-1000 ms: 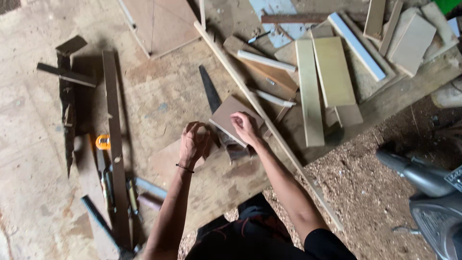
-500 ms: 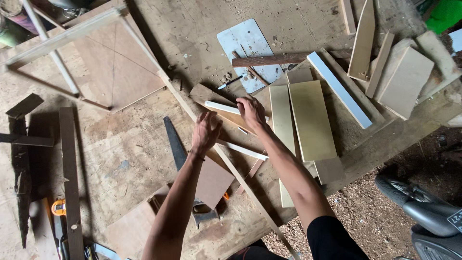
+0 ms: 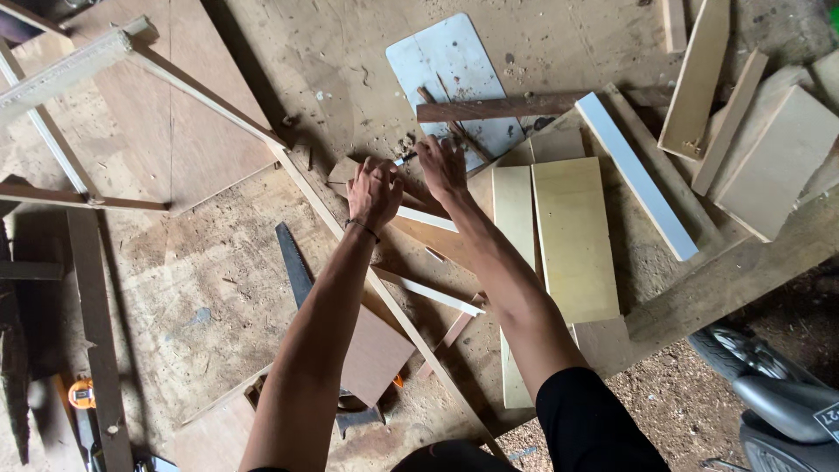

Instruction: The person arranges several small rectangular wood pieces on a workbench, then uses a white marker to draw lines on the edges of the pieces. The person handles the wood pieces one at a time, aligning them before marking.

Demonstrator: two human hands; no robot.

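far left of the frame: long dark timber strips (image 3: pixel 96 350) lie lengthwise on the dusty plywood floor (image 3: pixel 201 297); an orange tape measure (image 3: pixel 81 392) sits at the lower left. upper left: a pale wooden frame (image 3: pixel 131 52) over a brown plywood sheet (image 3: pixel 175 131). a thin batten (image 3: pixel 367 280) runs diagonally from there toward the lower centre, past a dark handsaw blade (image 3: pixel 293 262).

centre: the left hand (image 3: pixel 374 190) rests knuckles-up on a small plywood offcut (image 3: pixel 411 223), fingers curled down against it, pressing rather than lifting. the right hand (image 3: pixel 442 166) lies just beside it, fingers stretched forward, and seems to pinch a small blue-and-white pencil-like marker (image 3: pixel 404 159); the actual grip is hidden, cannot tell for sure. the offcut lies centre frame, partly under both hands, beside the batten.

judgement: the offcut looks thin, light and stiff, with rough sawn edges; likely to slide on sawdust unless held flat. best taken by its long edges.

upper centre: a pale blue-grey sheet (image 3: pixel 454 79) crossed by a dark brown slat (image 3: pixel 498 107). right of centre: two pale yellow boards (image 3: pixel 572 236) side by side, a white strip (image 3: pixel 634 175), stacked boards (image 3: pixel 769 157) at upper right. lower right: part of a motorbike (image 3: pixel 769 393).

no packages, labels or signs visible.
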